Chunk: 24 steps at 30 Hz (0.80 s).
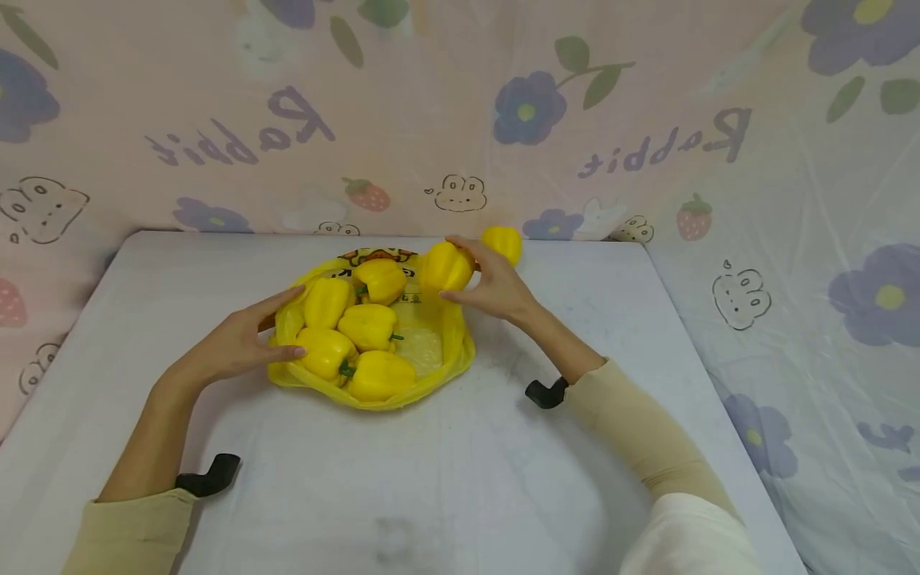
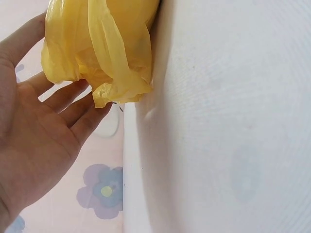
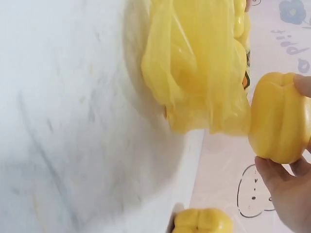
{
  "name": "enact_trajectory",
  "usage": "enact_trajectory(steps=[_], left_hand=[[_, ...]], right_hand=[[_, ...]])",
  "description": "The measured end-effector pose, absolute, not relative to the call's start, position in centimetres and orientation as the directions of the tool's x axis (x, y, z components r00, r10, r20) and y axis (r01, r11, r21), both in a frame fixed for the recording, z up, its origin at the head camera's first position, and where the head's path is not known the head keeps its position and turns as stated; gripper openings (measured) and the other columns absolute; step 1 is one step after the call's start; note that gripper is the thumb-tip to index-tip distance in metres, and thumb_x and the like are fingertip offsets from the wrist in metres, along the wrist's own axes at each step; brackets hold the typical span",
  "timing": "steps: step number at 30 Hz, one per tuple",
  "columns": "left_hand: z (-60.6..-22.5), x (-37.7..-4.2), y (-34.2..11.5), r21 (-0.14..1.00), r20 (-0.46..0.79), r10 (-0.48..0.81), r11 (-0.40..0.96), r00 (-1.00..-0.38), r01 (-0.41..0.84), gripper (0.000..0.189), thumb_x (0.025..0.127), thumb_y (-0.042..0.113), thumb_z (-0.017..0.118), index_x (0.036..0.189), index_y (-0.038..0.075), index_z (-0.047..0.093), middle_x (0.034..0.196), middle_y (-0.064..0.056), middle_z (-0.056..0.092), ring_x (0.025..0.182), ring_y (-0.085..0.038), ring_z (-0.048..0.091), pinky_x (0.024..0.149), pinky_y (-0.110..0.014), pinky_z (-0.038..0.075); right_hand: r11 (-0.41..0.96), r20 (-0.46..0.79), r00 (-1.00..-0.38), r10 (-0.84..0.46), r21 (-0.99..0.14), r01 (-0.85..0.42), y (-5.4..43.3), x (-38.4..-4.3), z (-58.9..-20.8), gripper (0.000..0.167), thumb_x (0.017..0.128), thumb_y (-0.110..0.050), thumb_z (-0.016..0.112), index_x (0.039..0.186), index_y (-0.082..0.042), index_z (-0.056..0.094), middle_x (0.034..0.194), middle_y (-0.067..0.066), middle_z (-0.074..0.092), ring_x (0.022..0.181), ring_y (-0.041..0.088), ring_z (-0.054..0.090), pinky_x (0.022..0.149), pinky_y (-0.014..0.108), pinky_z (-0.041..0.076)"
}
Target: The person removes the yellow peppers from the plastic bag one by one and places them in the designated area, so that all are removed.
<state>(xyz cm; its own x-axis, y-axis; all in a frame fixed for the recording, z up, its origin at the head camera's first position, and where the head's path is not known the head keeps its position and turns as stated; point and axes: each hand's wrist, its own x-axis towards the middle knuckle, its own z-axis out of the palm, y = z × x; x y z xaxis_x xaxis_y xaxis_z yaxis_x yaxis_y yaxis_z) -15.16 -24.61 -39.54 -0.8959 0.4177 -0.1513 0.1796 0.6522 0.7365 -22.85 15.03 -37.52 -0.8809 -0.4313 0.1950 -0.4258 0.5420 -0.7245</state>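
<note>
A yellow plastic bag (image 1: 456, 363) lies on the table with its mouth spread, holding several yellow bell peppers (image 1: 368, 326). My left hand (image 1: 237, 339) holds the bag's left side, thumb at the rim against a pepper inside. In the left wrist view, its fingers reach behind the hanging bag (image 2: 116, 53). At the bag's right rim, my right hand (image 1: 496, 279) grips another yellow bell pepper (image 1: 447, 267) between thumb and fingers. The right wrist view shows this gripped pepper (image 3: 279, 119) raised beside the bag (image 3: 194, 73).
One more yellow bell pepper (image 1: 503, 243) lies at the table's back edge, behind my right hand. The white-covered table (image 1: 323, 487) meets a patterned curtain (image 1: 431, 96) at the back. Black curved pieces (image 1: 212, 475) stick out at both wrists.
</note>
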Motion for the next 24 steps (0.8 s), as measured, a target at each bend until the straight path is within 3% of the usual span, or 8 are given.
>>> enact_trajectory(steps=[17, 24], left_hand=[[-39.8, -15.4, -24.9, 0.741, -0.158, 0.422, 0.648, -0.892, 0.176, 0.098, 0.086, 0.042, 0.077, 0.161, 0.02, 0.017, 0.163, -0.019, 0.019, 0.141, -0.051, 0.027, 0.112, -0.068, 0.024], [-39.7, -15.4, -24.8, 0.729, -0.156, 0.424, 0.659, -0.892, 0.186, 0.097, 0.087, 0.042, 0.076, 0.161, 0.019, 0.017, 0.163, -0.019, 0.019, 0.141, -0.052, 0.028, 0.111, -0.068, 0.024]], right_hand=[[0.497, 0.21, -0.889, -0.408, -0.765, -0.409, 18.3, -24.8, -35.8, 0.08, 0.077, -0.019, 0.087, 0.147, -0.012, 0.048, 0.14, 0.006, 0.052, 0.113, 0.023, 0.055, 0.101, 0.04, 0.049], [0.546, 0.13, -0.913, -0.386, -0.766, -0.34, 18.8, -23.2, -31.9, 0.077, 0.083, -0.006, 0.08, 0.149, -0.002, 0.041, 0.146, 0.017, 0.045, 0.112, 0.032, 0.053, 0.1, 0.045, 0.05]])
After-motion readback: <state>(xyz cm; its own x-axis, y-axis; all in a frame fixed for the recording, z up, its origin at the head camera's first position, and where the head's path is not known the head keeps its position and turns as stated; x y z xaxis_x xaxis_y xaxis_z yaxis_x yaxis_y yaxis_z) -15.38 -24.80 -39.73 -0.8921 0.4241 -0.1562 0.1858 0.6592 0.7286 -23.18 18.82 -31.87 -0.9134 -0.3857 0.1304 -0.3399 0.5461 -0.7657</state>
